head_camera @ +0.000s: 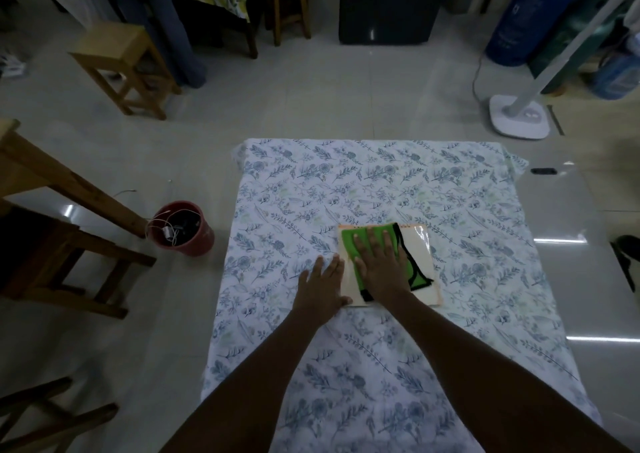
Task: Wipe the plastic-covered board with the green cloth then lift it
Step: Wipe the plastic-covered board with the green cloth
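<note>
A pale plastic-covered board (420, 252) lies flat on a floral sheet (381, 182) spread over the floor. On the board rests a green cloth (349, 241) with black edging. My right hand (379, 267) lies palm down on the cloth, fingers spread, pressing it against the board. My left hand (322, 288) lies flat on the sheet at the board's left edge, fingertips touching that edge, holding nothing. The cloth and my right hand hide most of the board's left half.
A red bucket (181, 229) with cables stands left of the sheet. Wooden stools (121, 68) and table legs (69, 189) crowd the left side. A white fan base (519, 122) sits at the far right, a dark cabinet (388, 6) behind.
</note>
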`<state>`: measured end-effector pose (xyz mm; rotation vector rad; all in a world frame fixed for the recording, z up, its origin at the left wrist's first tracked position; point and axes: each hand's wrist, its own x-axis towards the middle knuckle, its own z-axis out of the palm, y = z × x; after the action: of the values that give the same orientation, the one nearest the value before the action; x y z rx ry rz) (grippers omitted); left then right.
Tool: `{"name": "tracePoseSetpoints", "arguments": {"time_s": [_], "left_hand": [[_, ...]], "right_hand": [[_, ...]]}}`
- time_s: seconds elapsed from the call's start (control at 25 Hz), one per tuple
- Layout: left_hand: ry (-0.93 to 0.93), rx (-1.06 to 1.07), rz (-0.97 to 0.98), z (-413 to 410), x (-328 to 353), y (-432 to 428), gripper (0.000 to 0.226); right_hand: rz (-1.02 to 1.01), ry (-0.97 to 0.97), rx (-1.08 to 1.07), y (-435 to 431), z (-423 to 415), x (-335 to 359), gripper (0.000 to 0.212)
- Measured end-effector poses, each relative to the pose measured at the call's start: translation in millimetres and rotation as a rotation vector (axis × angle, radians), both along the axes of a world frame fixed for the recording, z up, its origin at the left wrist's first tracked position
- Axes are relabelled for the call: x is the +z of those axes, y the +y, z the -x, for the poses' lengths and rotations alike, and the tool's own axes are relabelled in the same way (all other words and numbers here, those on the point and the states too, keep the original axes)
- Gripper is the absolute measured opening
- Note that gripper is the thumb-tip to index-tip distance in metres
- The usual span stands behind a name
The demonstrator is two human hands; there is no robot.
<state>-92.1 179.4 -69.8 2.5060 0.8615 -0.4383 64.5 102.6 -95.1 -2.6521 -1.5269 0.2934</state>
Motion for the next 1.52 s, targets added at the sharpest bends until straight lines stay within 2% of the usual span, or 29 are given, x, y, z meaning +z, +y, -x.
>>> {"name": "tracePoseSetpoints", "arguments": {"time_s": [0.24,0.52,0.72,0.84,0.96,1.16,1.36,1.52], "left_hand": [[-0.096,0.033,-0.046,11,-1,3,0.094],[-0.043,-0.056,-0.039,15,-11,9,0.084],[-0.013,-0.110,0.005,13,-5,19,0.082],[-0.003,-0.103,-0.005,14,-9,19,0.085],[0.009,-0.088,-0.014,13,-9,19,0.088],[-0.030,-0.063,0.017,11,-3,19,0.079],[0.002,-0.064,0.009,11,-1,17,0.088],[0.026,-0.056,0.007,9,0,18,0.090]], "right_hand": [[-0.002,0.022,-0.010,-39,37,-4,0.057],[0.048,0.034,-0.055,20,14,-4,0.069],[-0.018,-0.001,0.005,-23,47,-8,0.059],[-0.016,0.002,0.042,-1,29,-8,0.060],[-0.031,0.000,-0.027,15,21,-8,0.061],[-0.088,-0.002,-0.139,-14,64,-8,0.059],[-0.040,0.031,-0.038,17,29,-10,0.060],[-0.071,0.033,-0.079,8,35,-7,0.058]]}}
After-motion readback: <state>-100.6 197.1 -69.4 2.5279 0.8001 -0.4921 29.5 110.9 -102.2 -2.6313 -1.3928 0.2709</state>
